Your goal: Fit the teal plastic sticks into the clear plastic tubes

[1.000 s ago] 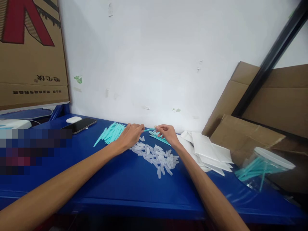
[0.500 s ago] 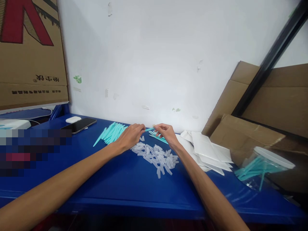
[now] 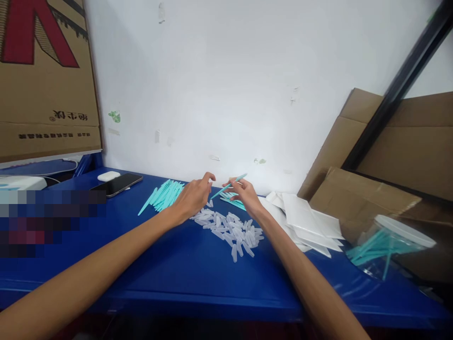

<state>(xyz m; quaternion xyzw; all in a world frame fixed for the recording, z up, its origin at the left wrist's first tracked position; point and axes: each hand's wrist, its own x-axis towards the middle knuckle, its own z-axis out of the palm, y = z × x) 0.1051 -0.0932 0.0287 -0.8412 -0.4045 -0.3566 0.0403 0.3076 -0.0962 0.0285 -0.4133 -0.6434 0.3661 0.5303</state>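
Right hand pinches turquoise stick mid-length, leaving ends free; left hand, can't tell its grip, beside stick pile, likely set near blue table far edge for elbow room.

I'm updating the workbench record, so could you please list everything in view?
Held stick: one, turquoise, centre
Large stick pile: many, turquoise, centre-left
Small stick group: several, turquoise, centre
Small pieces: many, translucent white, centre
Flat sheets: several, white, right
Tub: one, clear, white-lidded, far right
Tub's sticks: several, turquoise, inside
Phone: one, dark, back left
Small case: one, white, beside phone
Unidentified item: one, white, left edge
Box: one, brown, upper left
Cardboard: several pieces, brown, right
Bar: one, black, slanting at right
Wall: one, white, behind
Table: one, blue, underneath
Forearms: two, bare, foreground
Left hand: one, bare, near held stick
Right hand: one, bare, holding held stick
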